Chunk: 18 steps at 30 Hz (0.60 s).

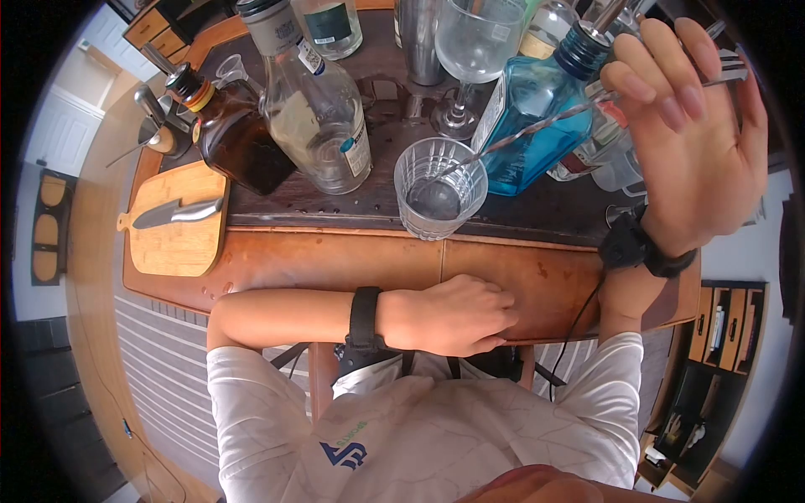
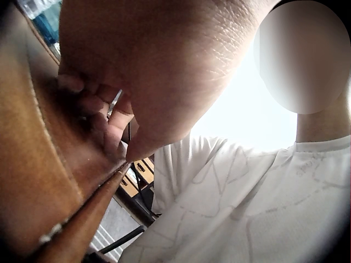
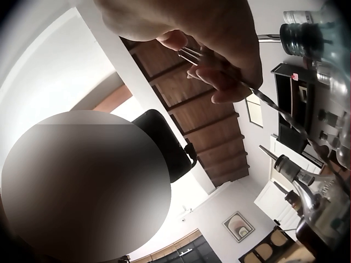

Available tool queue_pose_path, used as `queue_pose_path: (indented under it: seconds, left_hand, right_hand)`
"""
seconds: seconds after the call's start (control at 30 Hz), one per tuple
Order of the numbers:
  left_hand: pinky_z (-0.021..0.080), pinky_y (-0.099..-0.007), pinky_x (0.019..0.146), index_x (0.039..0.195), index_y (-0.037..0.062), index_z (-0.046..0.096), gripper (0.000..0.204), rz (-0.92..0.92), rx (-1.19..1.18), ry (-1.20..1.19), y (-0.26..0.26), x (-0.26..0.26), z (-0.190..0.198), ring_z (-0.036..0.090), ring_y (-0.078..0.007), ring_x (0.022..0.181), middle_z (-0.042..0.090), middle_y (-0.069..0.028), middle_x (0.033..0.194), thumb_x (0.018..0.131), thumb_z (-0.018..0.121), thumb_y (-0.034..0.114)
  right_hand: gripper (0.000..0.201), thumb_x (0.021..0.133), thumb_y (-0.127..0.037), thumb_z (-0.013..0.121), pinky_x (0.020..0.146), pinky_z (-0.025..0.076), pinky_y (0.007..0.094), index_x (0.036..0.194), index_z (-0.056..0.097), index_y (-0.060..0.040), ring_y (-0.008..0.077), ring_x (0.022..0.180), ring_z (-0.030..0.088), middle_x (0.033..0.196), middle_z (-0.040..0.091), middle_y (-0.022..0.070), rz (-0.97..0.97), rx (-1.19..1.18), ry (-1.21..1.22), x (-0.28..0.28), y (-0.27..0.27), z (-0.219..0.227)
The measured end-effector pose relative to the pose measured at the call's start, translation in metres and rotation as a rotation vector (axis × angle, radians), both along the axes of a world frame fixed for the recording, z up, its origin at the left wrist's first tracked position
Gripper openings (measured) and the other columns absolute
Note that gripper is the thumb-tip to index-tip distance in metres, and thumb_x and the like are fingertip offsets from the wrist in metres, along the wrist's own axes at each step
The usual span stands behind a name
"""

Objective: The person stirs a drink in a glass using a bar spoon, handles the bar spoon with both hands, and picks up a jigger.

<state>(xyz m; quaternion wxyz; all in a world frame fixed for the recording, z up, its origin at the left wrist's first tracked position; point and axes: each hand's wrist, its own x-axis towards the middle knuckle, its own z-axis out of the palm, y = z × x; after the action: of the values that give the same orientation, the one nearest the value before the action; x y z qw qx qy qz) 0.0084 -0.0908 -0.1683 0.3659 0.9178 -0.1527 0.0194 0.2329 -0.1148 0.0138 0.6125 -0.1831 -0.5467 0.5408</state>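
While the right hand (image 1: pixel 696 142) holds the twisted bar spoon (image 1: pixel 537 127) up near its forked end, the spoon's lower end sits inside the cut-glass tumbler (image 1: pixel 436 216) at the front of the dark part of the desk (image 1: pixel 335 256). Right fingers are bent around the shaft, prongs poking out among them; exact contact points unclear. Left hand (image 1: pixel 453 314) rests on the leather edge, fingers loosely curled, nothing I can make out in them, so nobody's bracing the tumbler. Main risk, my read: grip is far from the glass, so a small hand move levers hard on the rim and could tip or slide it; wet spots on the desk would make that worse. Second: shaft crosses in front of the blue bottle (image 1: pixel 513 169), can't tell if touching; a wide sweep could knock it or the stemmed glass (image 1: pixel 474 46) behind. Third: black cable (image 1: pixel 579 327) hangs off the right wrist and could snag if the arm swings. Prongs could also jab the fingers if the grip slips.
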Motion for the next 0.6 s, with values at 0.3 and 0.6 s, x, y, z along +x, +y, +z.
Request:
queue_pose_path:
  seconds: [0.3, 0.6]
  left_hand:
    - [0.051, -0.0460, 0.078, 0.087, 0.0011, 0.057, 0.023, -0.005, -0.006, -0.002, 0.0003, -0.0001, 0.0002, 0.061, -0.0345, 0.089, 0.057, -0.0143, 0.091, 0.090, 0.067, 0.022]
    - [0.051, -0.0458, 0.078, 0.087, 0.0011, 0.058, 0.023, -0.005, -0.004, -0.008, 0.0001, 0.0001, -0.0009, 0.061, -0.0340, 0.090, 0.057, -0.0140, 0.091, 0.090, 0.067, 0.022]
  right_hand:
    - [0.013, 0.097, -0.024, 0.040, 0.079, 0.032, 0.0301, 0.093, 0.042, -0.0126, 0.0133, 0.077, 0.036, 0.082, 0.040, 0.0005, 0.048, -0.059, 0.082, 0.0046, -0.0036, 0.0009]
    - [0.014, 0.102, -0.023, 0.043, 0.074, 0.034, 0.0272, 0.099, 0.044, -0.0092, 0.0124, 0.078, 0.037, 0.089, 0.041, 0.0020, 0.014, -0.080, 0.081, -0.0007, -0.0038, 0.0020]
